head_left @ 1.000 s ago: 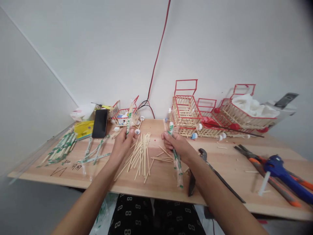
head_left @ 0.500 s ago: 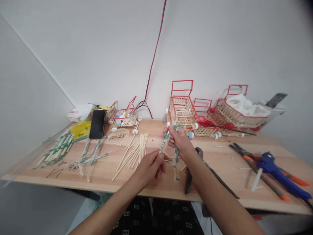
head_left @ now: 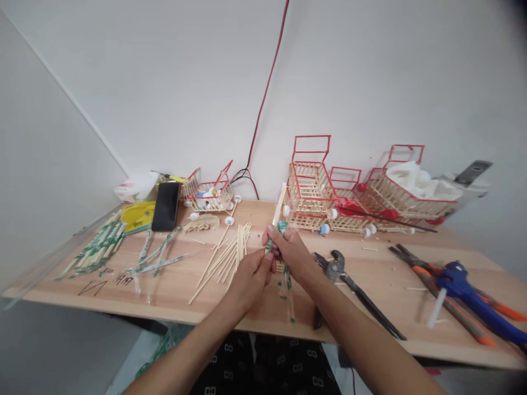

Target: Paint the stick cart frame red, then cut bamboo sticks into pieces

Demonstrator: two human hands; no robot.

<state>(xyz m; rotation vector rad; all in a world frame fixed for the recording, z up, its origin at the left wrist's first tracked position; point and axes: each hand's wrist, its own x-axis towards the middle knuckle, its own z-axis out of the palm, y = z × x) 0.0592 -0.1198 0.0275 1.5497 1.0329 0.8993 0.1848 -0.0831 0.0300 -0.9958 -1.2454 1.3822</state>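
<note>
Both my hands meet over the middle of the wooden table (head_left: 370, 312). My right hand (head_left: 292, 252) grips wrapped chopsticks (head_left: 281, 211) in clear green-printed sleeves; a bare wooden tip sticks up above the fist and a sleeve end hangs below at the wrist. My left hand (head_left: 252, 274) pinches the lower end of one wrapper right beside the right hand's fingers. A loose fan of bare wooden sticks (head_left: 230, 253) lies on the table just left of my hands.
Wrapped chopsticks (head_left: 96, 247) lie at the far left beside empty wrappers (head_left: 158, 258) and a black phone (head_left: 166, 198). Red-and-wood stick carts (head_left: 313, 189) line the back wall. Pliers (head_left: 341, 274), cutters and a blue glue gun (head_left: 469, 291) lie to the right.
My left hand left the stick pile at the left and came over to my right hand. It now pinches a wrapper held there; a wooden tip now shows above the right fist.
</note>
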